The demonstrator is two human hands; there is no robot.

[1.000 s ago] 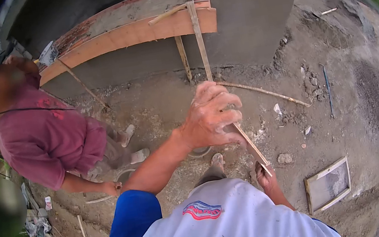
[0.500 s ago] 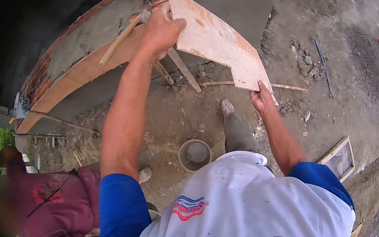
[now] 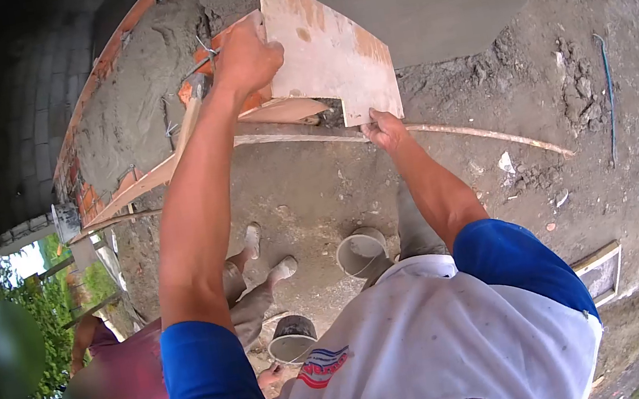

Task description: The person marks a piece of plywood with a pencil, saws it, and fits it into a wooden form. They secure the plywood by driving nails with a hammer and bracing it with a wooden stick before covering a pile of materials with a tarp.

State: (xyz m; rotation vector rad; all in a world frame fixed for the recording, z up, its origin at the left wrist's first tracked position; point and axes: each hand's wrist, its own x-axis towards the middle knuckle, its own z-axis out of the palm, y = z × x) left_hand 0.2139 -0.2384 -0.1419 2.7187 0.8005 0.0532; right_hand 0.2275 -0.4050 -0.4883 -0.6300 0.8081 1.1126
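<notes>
A flat, pale plywood board (image 3: 329, 45), stained orange in places and notched at its lower left, is held up between my hands. My left hand (image 3: 249, 57) is closed around its left edge, close to orange brickwork and tie wire. At the bottom right corner, my right hand (image 3: 386, 129) pinches the board with thumb and fingers. Behind the board, the end of the mortar-covered beam (image 3: 129, 87) is partly hidden. A wooden stick (image 3: 189, 128) shows beside my left forearm; my arm covers part of it.
A bucket (image 3: 362, 252) stands near my legs. To the left, a person in a maroon shirt (image 3: 138, 392) bends with a hand by a dark bucket (image 3: 291, 337). A long pole (image 3: 492, 135) extends right. A framed screen (image 3: 601, 273) lies lower right.
The board has shifted left and turned more face-on, nearer the beam's end, with my right hand moving up and left. The other person has bent lower, and the camera view has shifted.
</notes>
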